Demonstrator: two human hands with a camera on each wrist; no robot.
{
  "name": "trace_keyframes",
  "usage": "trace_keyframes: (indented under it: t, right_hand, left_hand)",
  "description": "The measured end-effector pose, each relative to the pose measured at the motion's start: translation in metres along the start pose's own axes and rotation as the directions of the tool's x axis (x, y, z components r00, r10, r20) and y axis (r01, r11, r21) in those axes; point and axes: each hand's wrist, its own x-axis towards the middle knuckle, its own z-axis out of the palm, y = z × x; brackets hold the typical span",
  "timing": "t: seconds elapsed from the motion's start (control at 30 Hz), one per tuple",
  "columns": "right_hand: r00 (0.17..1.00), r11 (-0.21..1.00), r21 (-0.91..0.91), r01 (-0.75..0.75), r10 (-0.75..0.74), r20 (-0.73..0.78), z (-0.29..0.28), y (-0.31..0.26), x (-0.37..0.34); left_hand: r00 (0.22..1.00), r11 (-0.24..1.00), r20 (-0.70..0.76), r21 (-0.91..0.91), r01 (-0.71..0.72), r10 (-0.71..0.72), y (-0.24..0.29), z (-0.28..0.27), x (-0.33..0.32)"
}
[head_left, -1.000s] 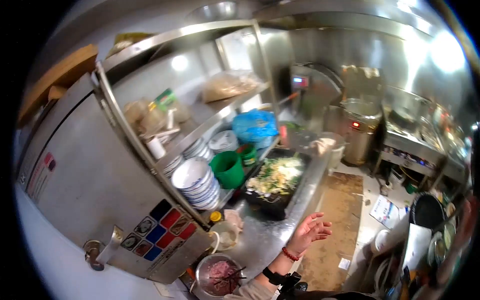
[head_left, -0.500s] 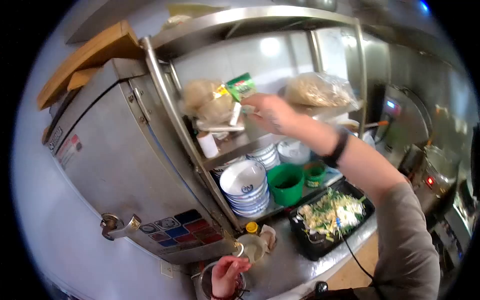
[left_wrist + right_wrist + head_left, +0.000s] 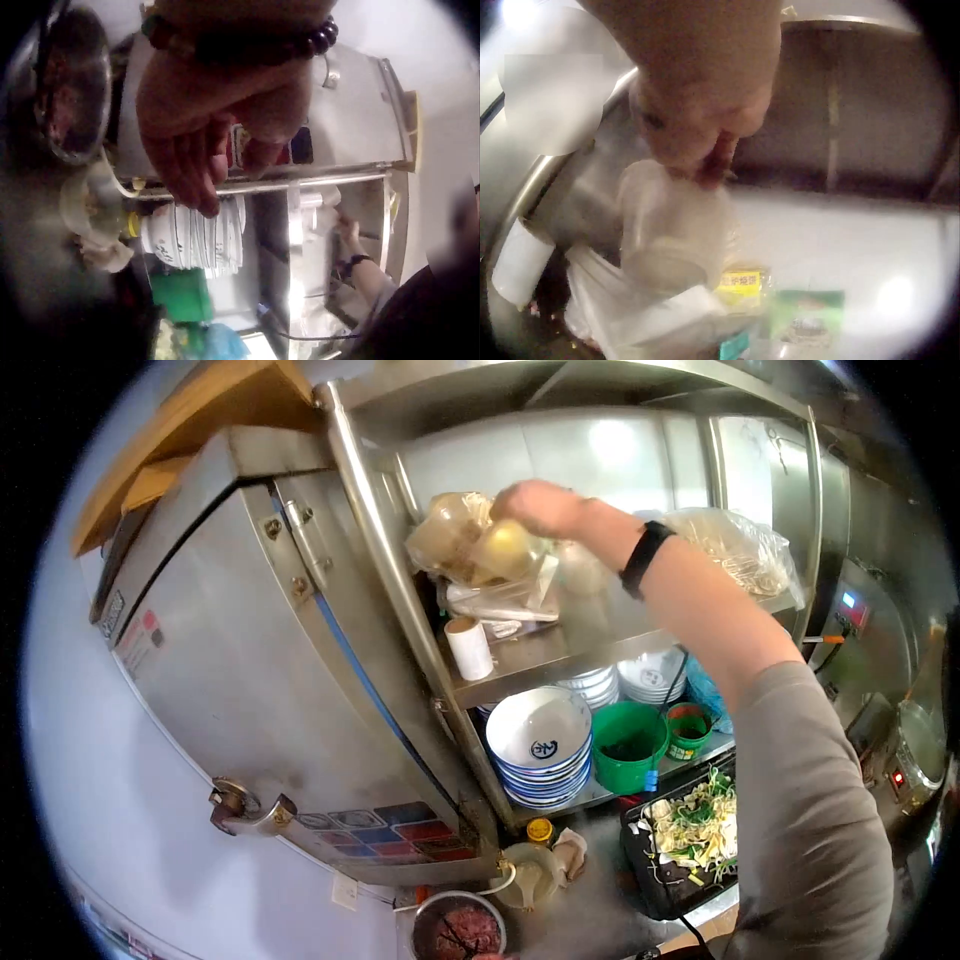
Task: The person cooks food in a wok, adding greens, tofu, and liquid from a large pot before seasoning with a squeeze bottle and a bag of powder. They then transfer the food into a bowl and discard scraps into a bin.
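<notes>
My right hand (image 3: 540, 508) is raised at the middle shelf, fingers curled at the top of a translucent plastic container (image 3: 675, 225). In the head view this container (image 3: 503, 550) looks yellowish and blurred. Beside it lie a bulging clear bag (image 3: 445, 530), a yellow label (image 3: 740, 283) and a green packet (image 3: 808, 315). A white roll (image 3: 468, 648) stands at the shelf's front left. My left hand (image 3: 217, 127), with a bead bracelet, hangs with loosely bent fingers and holds nothing. It is low, near a metal bowl of raw meat (image 3: 458, 928).
Below the shelf are stacked bowls (image 3: 540, 745), a green bucket (image 3: 630, 745) and a smaller green tub (image 3: 688, 730). A black tray of chopped vegetables (image 3: 690, 830) sits on the counter. A steel cabinet (image 3: 260, 690) stands left; a large clear bag (image 3: 740, 550) lies right on the shelf.
The view has turned left toward the shelf. My right hand has come up from the far right, past the green packet, to the translucent container. My left hand has dropped to the bottom edge.
</notes>
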Motion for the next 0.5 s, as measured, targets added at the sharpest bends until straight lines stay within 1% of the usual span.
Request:
trace_keyframes:
  t: [0.03, 0.1, 0.13, 0.17, 0.2, 0.23, 0.27, 0.3, 0.33, 0.37, 0.4, 0.43, 0.5]
  right_hand:
    - [0.998, 1.000, -0.014, 0.027, -0.028, -0.053, -0.016, -0.001, -0.003]
    - [0.997, 0.999, 0.044, -0.011, 0.014, -0.077, -0.025, 0.000, -0.008]
    - [0.995, 0.997, 0.076, -0.034, 0.040, -0.086, -0.028, -0.001, -0.013]
    - [0.993, 0.999, 0.045, -0.031, 0.036, -0.113, -0.033, -0.006, -0.020]
    - [0.989, 0.997, 0.062, -0.050, 0.058, -0.139, -0.039, -0.004, -0.022]
    - [0.983, 0.994, 0.085, -0.071, 0.084, -0.162, -0.044, -0.002, -0.026]
    - [0.977, 0.989, 0.112, -0.092, 0.111, -0.182, -0.045, 0.001, -0.031]
    - [0.959, 0.993, 0.105, -0.061, 0.087, -0.269, -0.044, 0.010, -0.036]
    - [0.937, 0.986, 0.125, -0.112, 0.147, -0.317, -0.048, 0.011, -0.041]
    - [0.924, 0.977, 0.137, -0.165, 0.202, -0.324, -0.058, 0.007, -0.049]
    - [0.907, 0.964, 0.148, -0.220, 0.258, -0.333, -0.068, 0.002, -0.058]
    - [0.887, 0.972, 0.136, -0.194, 0.233, -0.399, -0.075, -0.003, -0.070]
    - [0.897, 0.973, 0.127, -0.193, 0.227, -0.379, -0.092, -0.025, -0.108]
  left_hand:
    - [0.999, 0.998, 0.039, 0.061, 0.029, -0.032, 0.007, 0.002, 0.010]
    - [0.990, 0.980, 0.109, 0.185, 0.073, -0.094, 0.029, 0.011, 0.040]
    - [0.981, 0.982, 0.194, 0.182, -0.045, 0.009, 0.035, 0.023, 0.060]
    - [0.952, 0.973, 0.284, 0.160, -0.169, 0.118, 0.044, 0.042, 0.083]
    - [0.858, 0.959, 0.477, 0.100, -0.266, 0.188, 0.071, 0.070, 0.102]
    - [0.724, 0.939, 0.644, 0.026, -0.344, 0.247, 0.099, 0.101, 0.120]
    - [0.701, 0.931, 0.667, 0.032, -0.364, 0.251, 0.114, 0.121, 0.131]
    - [0.680, 0.923, 0.689, 0.041, -0.383, 0.251, 0.126, 0.139, 0.140]
    - [0.665, 0.911, 0.670, -0.044, -0.409, 0.330, 0.137, 0.158, 0.153]
    - [0.649, 0.893, 0.644, -0.127, -0.432, 0.405, 0.147, 0.176, 0.166]
    - [0.658, 0.894, 0.617, -0.200, -0.401, 0.433, 0.157, 0.193, 0.177]
    - [0.649, 0.895, 0.623, -0.236, -0.378, 0.438, 0.162, 0.207, 0.185]
    - [0.612, 0.889, 0.659, -0.418, -0.187, 0.438, 0.157, 0.245, 0.171]
